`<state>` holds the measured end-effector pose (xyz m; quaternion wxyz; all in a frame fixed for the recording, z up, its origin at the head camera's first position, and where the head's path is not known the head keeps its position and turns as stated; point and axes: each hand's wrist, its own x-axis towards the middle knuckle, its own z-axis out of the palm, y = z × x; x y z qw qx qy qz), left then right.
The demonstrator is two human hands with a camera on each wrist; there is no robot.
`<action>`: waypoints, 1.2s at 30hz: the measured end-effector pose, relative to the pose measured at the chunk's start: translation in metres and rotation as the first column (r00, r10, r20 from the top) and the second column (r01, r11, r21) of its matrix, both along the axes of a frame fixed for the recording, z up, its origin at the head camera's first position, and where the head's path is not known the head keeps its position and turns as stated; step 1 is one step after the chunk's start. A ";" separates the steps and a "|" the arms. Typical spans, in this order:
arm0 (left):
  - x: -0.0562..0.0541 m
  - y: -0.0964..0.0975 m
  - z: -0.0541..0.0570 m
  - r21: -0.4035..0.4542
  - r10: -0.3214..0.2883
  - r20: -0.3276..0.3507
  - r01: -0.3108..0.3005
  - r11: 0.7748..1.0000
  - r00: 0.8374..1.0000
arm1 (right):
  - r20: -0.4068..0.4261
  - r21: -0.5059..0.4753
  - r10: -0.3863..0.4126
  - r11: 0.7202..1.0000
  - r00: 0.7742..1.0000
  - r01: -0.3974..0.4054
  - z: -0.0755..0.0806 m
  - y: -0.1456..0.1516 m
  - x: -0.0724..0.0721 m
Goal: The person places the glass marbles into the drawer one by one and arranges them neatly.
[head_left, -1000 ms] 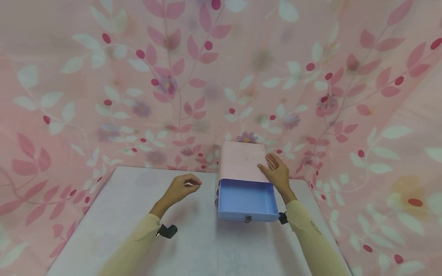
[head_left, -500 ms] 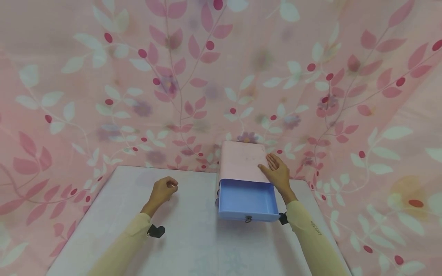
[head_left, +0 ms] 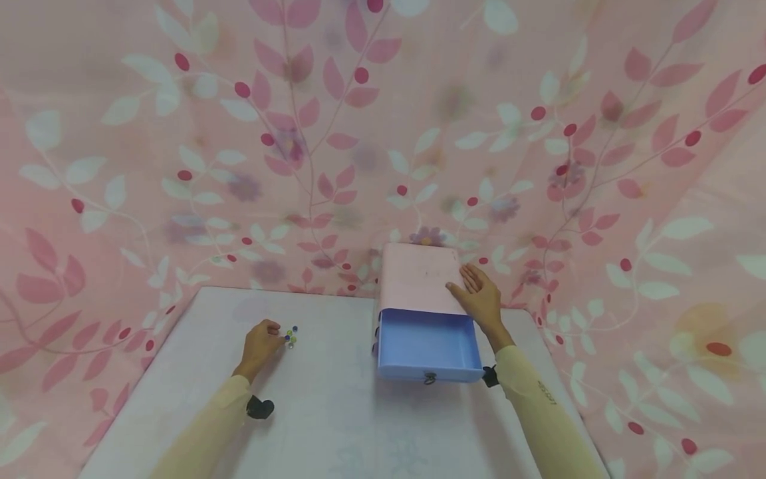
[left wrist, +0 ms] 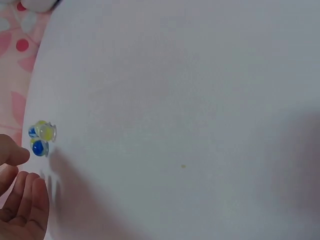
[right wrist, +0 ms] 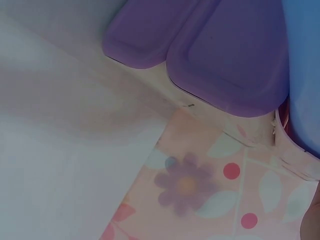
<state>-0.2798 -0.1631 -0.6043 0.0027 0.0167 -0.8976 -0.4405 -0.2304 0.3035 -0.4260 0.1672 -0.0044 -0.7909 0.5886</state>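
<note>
Several small glass marbles (head_left: pixel 290 337), blue, yellow and clear, are clustered on the left of the white table. My left hand (head_left: pixel 260 346) is just beside them, its fingers loosely bent with nothing held between them. In the left wrist view the marbles (left wrist: pixel 46 132) appear just beyond the thumb, apart from the fingers (left wrist: pixel 35 205). A pink drawer box (head_left: pixel 419 276) stands at the back, its top blue drawer (head_left: pixel 413 374) pulled out and bare inside. My right hand (head_left: pixel 481 303) rests on the box's right edge, thumb on top, other fingers straight along the side.
Lower purple drawers (right wrist: pixel 230 60) of the box show in the right wrist view. A metal knob (head_left: pixel 429 378) sits on the blue drawer's front. Floral pink cloth (head_left: pixel 335 166) hangs behind the white table (head_left: pixel 335 426).
My left hand has moved left, away from the drawer, and its curled fingers have loosened. Marbles now show beside it. The right hand and the box have stayed still.
</note>
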 end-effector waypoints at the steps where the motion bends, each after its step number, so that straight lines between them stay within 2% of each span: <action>1: 0.000 -0.001 -0.001 0.001 0.000 0.006 0.000 1.000 1.000 | 0.001 -0.001 -0.002 1.000 1.000 0.002 0.000 0.000 0.000; 12: -0.005 -0.002 -0.009 0.010 -0.005 0.031 0.005 1.000 1.000 | 0.008 0.008 -0.028 1.000 1.000 0.028 -0.003 -0.001 -0.002; 17: -0.008 0.003 -0.010 0.001 0.007 0.021 -0.007 1.000 1.000 | -0.001 0.032 -0.028 0.999 1.000 0.028 -0.001 -0.001 -0.001; 21: -0.011 0.008 -0.009 -0.002 -0.009 0.024 0.010 1.000 1.000 | -0.005 0.026 -0.030 0.999 1.000 0.030 -0.001 -0.002 -0.001; 28: -0.012 0.012 -0.011 -0.002 -0.027 -0.005 0.027 1.000 1.000 | -0.024 -0.010 -0.040 0.999 0.999 0.040 -0.030 0.013 -0.020; 36: -0.011 0.014 -0.011 -0.033 -0.021 -0.057 0.019 0.999 0.998 | -0.023 0.015 -0.069 0.997 0.997 0.069 -0.034 0.015 -0.024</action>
